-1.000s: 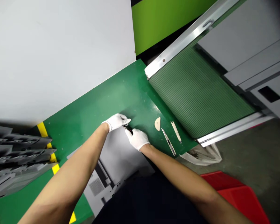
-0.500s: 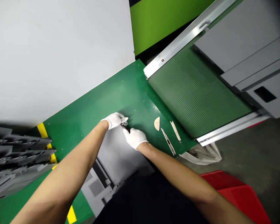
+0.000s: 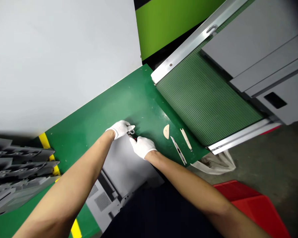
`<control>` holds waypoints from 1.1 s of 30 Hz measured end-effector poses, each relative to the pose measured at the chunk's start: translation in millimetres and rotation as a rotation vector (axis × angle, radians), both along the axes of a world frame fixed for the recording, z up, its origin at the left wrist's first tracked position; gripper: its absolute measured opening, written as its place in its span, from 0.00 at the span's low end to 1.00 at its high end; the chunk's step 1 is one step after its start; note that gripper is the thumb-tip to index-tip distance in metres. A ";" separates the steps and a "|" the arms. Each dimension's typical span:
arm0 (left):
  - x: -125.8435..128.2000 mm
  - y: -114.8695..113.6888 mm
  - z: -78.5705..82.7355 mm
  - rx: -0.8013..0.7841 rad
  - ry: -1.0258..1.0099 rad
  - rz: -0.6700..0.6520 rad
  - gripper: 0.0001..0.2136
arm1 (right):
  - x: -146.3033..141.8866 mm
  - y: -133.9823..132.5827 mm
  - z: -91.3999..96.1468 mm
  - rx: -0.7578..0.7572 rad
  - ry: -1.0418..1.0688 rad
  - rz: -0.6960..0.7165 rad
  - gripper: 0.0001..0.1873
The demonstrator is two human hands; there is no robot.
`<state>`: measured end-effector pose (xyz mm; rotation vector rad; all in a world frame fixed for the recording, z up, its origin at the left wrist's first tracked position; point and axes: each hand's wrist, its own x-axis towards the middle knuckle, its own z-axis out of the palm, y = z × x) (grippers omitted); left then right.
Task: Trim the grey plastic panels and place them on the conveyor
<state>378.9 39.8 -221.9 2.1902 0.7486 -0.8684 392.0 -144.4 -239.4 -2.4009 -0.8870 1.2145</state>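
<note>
Both my hands wear white gloves and meet at the far corner of a grey plastic panel lying on the green table. My left hand pinches the panel's corner with closed fingers. My right hand is closed round a small dark tool with a red bit, its tip against that same corner. The tool is too small to name.
A beige wedge-shaped scraper, a utility knife and a pale blade lie on the table to the right. A green ribbed conveyor carries grey panels. Stacked grey parts sit left; a red bin stands lower right.
Both hands have stayed at the panel's corner and drifted slightly left in the picture as the view shifted. The grips look the same.
</note>
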 end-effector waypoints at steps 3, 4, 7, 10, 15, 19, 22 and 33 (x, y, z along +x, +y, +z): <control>0.3 0.6 -2.0 0.013 0.000 -0.021 0.23 | 2.8 0.9 3.9 -0.011 -0.005 0.022 0.35; 0.2 0.8 -3.4 0.015 -0.002 -0.025 0.23 | 3.6 1.2 5.1 -0.018 -0.001 0.025 0.35; -0.4 1.9 -6.7 0.025 0.003 -0.013 0.23 | 5.9 1.3 6.6 -0.028 0.041 0.036 0.37; -1.9 2.2 -3.8 0.003 -0.016 0.033 0.23 | 8.3 0.2 5.0 -0.008 0.038 0.048 0.37; -3.8 1.0 10.4 0.024 0.073 0.064 0.26 | 11.7 -1.2 2.2 0.015 0.043 0.049 0.38; 1.3 -3.1 7.4 0.169 0.216 0.059 0.29 | 8.9 1.2 4.9 0.032 0.049 0.082 0.39; 6.0 -7.3 -2.1 0.340 0.289 0.064 0.27 | 7.0 2.3 6.7 0.022 -0.031 0.081 0.36; -9.7 12.8 6.9 -0.021 0.123 0.387 0.34 | 19.5 -1.6 -16.5 0.093 0.426 -0.072 0.38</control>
